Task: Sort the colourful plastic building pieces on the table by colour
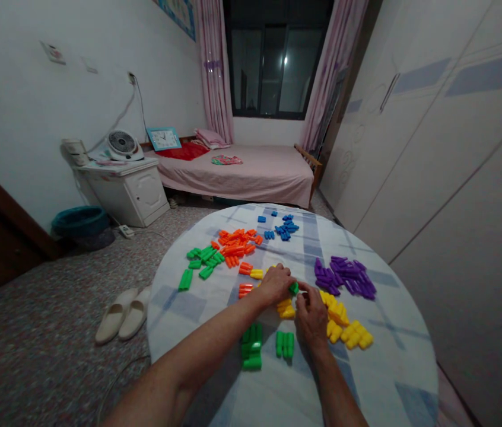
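Note:
My left hand (276, 286) reaches across the middle of the round table with its fingers closed at a small green plastic block (294, 288). From the other side, the fingertips of my right hand (312, 314) are closed at the same block; some of the grip is hidden. Under and beside my left hand lie yellow blocks (285, 309) and joined orange-and-yellow pieces (245, 268). Nearer to me are a green joined group (251, 350) partly behind my left forearm and another green group (285, 344). A yellow pile (353, 333) lies just right of my right hand.
Purple blocks (344, 276) lie at the right, blue ones (285, 228) at the back, orange ones (235, 244) and green ones (206, 256) at the left. A checked cloth covers the table (402, 356). Slippers (121, 314), a bed (251, 175) and a wardrobe (433, 148) surround it.

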`<state>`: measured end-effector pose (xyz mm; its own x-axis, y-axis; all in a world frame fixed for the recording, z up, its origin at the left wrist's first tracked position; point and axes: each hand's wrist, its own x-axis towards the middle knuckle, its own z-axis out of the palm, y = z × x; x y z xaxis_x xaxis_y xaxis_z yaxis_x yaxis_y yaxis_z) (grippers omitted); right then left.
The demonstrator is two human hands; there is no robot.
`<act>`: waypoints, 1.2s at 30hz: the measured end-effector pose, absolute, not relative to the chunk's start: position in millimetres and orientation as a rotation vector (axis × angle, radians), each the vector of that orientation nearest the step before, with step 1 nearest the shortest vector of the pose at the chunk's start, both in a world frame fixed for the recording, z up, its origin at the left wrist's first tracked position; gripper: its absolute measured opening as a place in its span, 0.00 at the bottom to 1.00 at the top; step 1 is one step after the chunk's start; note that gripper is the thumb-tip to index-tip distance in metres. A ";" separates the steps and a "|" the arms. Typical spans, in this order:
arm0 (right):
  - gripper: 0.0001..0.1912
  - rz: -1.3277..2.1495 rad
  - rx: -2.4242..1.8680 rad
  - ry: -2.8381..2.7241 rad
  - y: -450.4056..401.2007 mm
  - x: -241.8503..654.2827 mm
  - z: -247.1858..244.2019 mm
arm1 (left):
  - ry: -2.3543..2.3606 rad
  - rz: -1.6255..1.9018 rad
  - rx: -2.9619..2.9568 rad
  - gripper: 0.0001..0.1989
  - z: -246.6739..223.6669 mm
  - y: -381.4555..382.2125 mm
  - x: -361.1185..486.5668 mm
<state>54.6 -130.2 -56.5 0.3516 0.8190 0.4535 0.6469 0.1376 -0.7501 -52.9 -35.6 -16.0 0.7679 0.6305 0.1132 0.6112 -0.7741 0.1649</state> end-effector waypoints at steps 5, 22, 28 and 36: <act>0.15 0.194 -1.591 -1.387 -129.1 56.1 -59.7 | 1.014 0.186 2.899 0.10 -9.9 -32.1 -44.4; 0.15 0.163 -1.626 -1.466 -127.6 57.1 -65.0 | 1.625 0.925 2.518 0.10 -11.1 -28.0 -174.4; 0.15 0.164 -1.643 -1.471 -128.3 55.0 -62.7 | 1.891 0.960 2.458 0.12 -21.5 -26.6 -248.3; 0.15 0.139 -1.638 -1.493 -129.3 54.8 -63.4 | 1.088 0.688 2.624 0.19 -17.6 -127.1 -194.3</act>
